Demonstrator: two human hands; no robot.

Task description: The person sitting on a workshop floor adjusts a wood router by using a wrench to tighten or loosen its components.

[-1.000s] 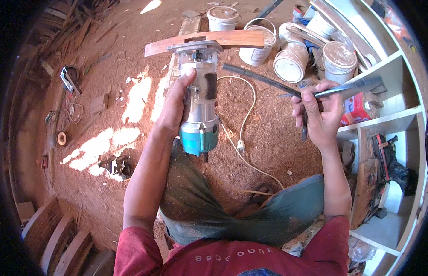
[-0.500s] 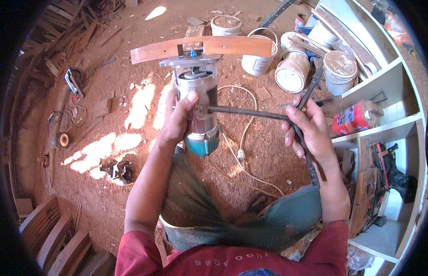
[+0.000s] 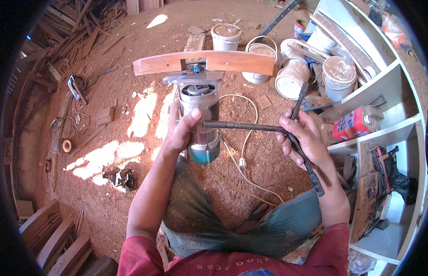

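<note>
Upright in my left hand is a silver and teal hand router with a clear housing and a flat base on top. A curved reddish wooden piece with a square notch lies across that base, around a small blue-tipped part. My right hand has its fingers around a dark metal cross-shaped wrench. One arm of the wrench crosses to the router's body near my left thumb; whether its tip goes inside I cannot tell.
White buckets and scrap boards stand ahead on the sawdust-covered floor. A white shelf unit with a red container is at the right. A pale cord lies below the router; curved timber sits lower left.
The router and wooden piece have turned and moved slightly downward. The wrench has swung round, so one arm lies horizontally to the router and another runs along my right forearm.
</note>
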